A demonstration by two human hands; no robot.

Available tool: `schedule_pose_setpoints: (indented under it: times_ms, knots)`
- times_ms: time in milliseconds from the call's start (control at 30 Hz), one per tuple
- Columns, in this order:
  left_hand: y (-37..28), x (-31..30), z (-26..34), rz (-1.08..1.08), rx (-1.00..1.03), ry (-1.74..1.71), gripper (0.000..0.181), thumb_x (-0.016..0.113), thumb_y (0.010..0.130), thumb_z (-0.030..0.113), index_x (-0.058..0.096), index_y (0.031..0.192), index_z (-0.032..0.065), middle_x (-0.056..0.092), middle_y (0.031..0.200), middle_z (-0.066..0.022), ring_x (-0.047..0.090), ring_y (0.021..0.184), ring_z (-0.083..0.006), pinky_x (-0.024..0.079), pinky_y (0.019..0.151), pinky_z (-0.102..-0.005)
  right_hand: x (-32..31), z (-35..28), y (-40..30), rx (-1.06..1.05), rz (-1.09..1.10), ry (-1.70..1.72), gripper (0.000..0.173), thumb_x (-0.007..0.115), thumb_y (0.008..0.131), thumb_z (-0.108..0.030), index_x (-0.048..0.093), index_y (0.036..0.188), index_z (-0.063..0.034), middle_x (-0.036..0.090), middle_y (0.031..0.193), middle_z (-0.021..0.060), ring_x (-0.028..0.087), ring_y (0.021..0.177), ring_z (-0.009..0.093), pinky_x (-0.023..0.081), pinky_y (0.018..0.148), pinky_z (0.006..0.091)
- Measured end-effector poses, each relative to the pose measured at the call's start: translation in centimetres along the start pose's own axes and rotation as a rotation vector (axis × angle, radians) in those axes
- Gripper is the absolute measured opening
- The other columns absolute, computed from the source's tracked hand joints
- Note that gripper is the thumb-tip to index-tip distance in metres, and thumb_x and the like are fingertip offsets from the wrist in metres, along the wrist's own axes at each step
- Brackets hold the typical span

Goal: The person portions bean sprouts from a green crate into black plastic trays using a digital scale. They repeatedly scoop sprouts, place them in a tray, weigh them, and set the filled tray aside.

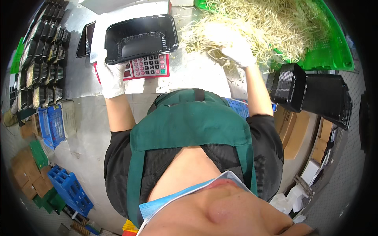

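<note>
My left hand (pixel 113 76), in a white glove, grips the left edge of a black plastic tray (pixel 141 38) and holds it tilted above the weighing scale. The tray has no food in it. Below it shows the red-edged keypad of the scale (pixel 150 66). My right hand (pixel 240 54), also gloved in white, is in the near edge of a large heap of bean sprouts (pixel 265 23). Glare and sprouts hide its fingertips, so its grasp cannot be made out. The heap spills from a green plastic crate (pixel 333 56) onto the metal table (pixel 198 67).
Stacked black trays (pixel 289 87) stand right of my right forearm, with more trays (pixel 324 94) beside them. Rows of filled black trays (pixel 44 65) line the table's left end. Another black tray (pixel 82 41) lies left of the scale. Blue crates (pixel 51 125) stand on the floor.
</note>
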State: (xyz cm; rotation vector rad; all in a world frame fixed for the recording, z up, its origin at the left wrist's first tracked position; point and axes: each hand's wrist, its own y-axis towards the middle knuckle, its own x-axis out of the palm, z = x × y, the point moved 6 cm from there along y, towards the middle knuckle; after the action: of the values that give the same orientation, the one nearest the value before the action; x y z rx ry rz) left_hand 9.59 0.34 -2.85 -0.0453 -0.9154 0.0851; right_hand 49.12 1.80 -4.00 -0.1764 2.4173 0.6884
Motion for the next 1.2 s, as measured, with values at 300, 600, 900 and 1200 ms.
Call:
schedule_pose_setpoints:
  times_ms: [300, 600, 900, 1200]
  knots:
    - [-1.4, 12.5, -9.3, -0.246, -0.072, 0.461, 0.038, 0.059, 0.083, 0.011, 0.055, 0.118, -0.0036, 0.061, 0.111, -0.0135, 0.061, 0.096, -0.0203, 0.045, 0.09, -0.0305, 3.0, -11.8, 4.8, -0.056, -0.24, -0.647, 0.048, 0.066, 0.067, -0.022, 0.057, 0.112, -0.0074, 0.062, 0.096, 0.0139, 0.059, 0.09, 0.031, 0.047, 0.084, 0.0417]
    - [-0.1, 4.7, -3.7, -0.112, -0.041, -0.031, 0.04, 0.057, 0.086, 0.018, 0.052, 0.119, -0.0041, 0.062, 0.111, -0.0163, 0.062, 0.1, -0.0216, 0.052, 0.086, -0.0329, 5.9, -14.8, 10.7, -0.374, -0.412, -0.342, 0.074, 0.066, 0.073, -0.051, 0.049, 0.13, -0.007, 0.056, 0.12, 0.017, 0.052, 0.11, 0.034, 0.039, 0.096, 0.041]
    - [2.2, 7.1, 1.9, -0.458, 0.518, 1.759, 0.045, 0.059, 0.088, 0.034, 0.056, 0.12, 0.0024, 0.065, 0.096, -0.0136, 0.063, 0.078, -0.0233, 0.049, 0.069, -0.0341, 11.5, -15.5, 13.4, -0.507, -0.498, -0.533, 0.084, 0.069, 0.066, -0.052, 0.043, 0.135, -0.0127, 0.048, 0.132, 0.0135, 0.045, 0.117, 0.031, 0.031, 0.099, 0.0444]
    - [3.6, 6.5, -3.2, -0.835, 0.447, 1.987, 0.054, 0.051, 0.09, 0.029, 0.041, 0.138, 0.0067, 0.055, 0.127, -0.0146, 0.058, 0.1, -0.0262, 0.042, 0.086, -0.035, 8.2, -13.1, 10.6, -0.183, -0.283, -0.513, 0.052, 0.067, 0.078, -0.02, 0.053, 0.128, -0.0171, 0.053, 0.127, 0.014, 0.06, 0.102, 0.029, 0.049, 0.088, 0.0372]
